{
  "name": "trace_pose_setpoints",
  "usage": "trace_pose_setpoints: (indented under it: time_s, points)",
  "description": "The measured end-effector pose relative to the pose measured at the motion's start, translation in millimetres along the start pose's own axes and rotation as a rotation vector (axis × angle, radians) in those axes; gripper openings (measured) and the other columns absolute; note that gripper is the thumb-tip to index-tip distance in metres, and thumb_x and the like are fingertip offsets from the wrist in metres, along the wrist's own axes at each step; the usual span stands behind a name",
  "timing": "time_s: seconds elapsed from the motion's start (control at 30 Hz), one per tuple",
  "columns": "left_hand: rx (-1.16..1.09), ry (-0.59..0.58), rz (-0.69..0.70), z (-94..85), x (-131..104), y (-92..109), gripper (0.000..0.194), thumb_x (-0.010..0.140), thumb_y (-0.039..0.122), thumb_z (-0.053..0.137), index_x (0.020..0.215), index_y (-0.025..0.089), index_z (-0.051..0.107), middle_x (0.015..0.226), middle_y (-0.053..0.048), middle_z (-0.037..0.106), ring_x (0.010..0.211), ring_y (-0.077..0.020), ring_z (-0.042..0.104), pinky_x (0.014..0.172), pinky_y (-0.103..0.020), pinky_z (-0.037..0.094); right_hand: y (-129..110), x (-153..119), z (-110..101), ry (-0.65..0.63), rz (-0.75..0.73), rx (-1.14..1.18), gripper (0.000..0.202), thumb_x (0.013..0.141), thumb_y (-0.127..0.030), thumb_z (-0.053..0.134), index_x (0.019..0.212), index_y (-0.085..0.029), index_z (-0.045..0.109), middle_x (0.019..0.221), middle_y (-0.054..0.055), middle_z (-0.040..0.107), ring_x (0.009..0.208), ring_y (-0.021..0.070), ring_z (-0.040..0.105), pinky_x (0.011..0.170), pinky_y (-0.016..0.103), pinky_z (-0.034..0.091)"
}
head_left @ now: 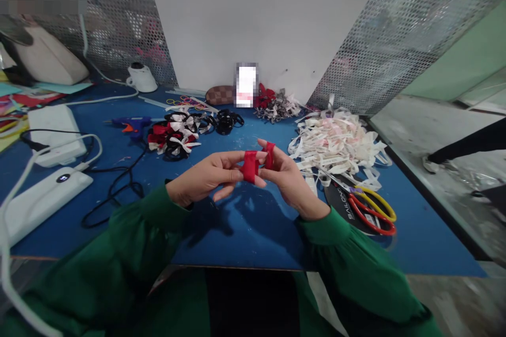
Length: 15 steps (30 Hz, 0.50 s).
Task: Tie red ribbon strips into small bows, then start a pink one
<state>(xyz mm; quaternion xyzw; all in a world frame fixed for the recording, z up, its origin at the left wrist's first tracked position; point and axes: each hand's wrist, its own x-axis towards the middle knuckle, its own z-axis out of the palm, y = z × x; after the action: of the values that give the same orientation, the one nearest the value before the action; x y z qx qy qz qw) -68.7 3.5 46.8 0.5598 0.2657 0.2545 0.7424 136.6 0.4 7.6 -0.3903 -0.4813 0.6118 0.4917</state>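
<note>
A red satin ribbon (250, 167) stretches between my two hands above the blue table, in the middle of the head view. My left hand (215, 172) pinches its wide left part between thumb and fingers. On the other side, my right hand (285, 175) has the ribbon looped round its fingers, with the thumb close to the left part. Beyond my left hand lies a pile of red, white and black bows (174, 134). To the right of my right hand is a heap of cream ribbon pieces (332, 139).
Scissors (373, 210) with red and yellow handles rest on a black pad at right. A blue glue gun (132, 125), black hair ties (227, 121) and a lit phone (245, 84) stand farther back. White power banks (47, 200) and cables occupy the left. Another person's leg (466, 145) shows at far right.
</note>
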Motion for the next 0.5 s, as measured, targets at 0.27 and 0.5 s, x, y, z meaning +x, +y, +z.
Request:
trace_pose_setpoints:
  time_s: [0.27, 0.5]
  points:
    - [-0.129, 0.178, 0.128, -4.7, 1.9, 1.1, 0.056, 0.089, 0.017, 0.065, 0.143, 0.025, 0.054, 0.086, -0.006, 0.078, 0.031, 0.0003, 0.040, 0.042, -0.018, 0.033, 6.8, -1.9, 8.2, 0.085, -0.052, -0.084, 0.027, 0.078, -0.035, 0.075, 0.095, -0.019, 0.063, 0.079, 0.000, 0.073, 0.058, 0.0117, 0.065, 0.058, 0.027, 0.054]
    - [-0.109, 0.329, 0.229, -5.7, 7.2, -1.4, 0.062, 0.089, 0.020, 0.065, 0.148, 0.028, 0.046, 0.106, -0.012, 0.077, 0.032, 0.0013, 0.039, 0.044, -0.019, 0.040, 7.4, -6.9, 14.5, 0.055, -0.024, -0.020, 0.025, 0.078, -0.039, 0.075, 0.080, -0.020, 0.059, 0.070, 0.000, 0.074, 0.052, 0.0105, 0.063, 0.057, 0.025, 0.053]
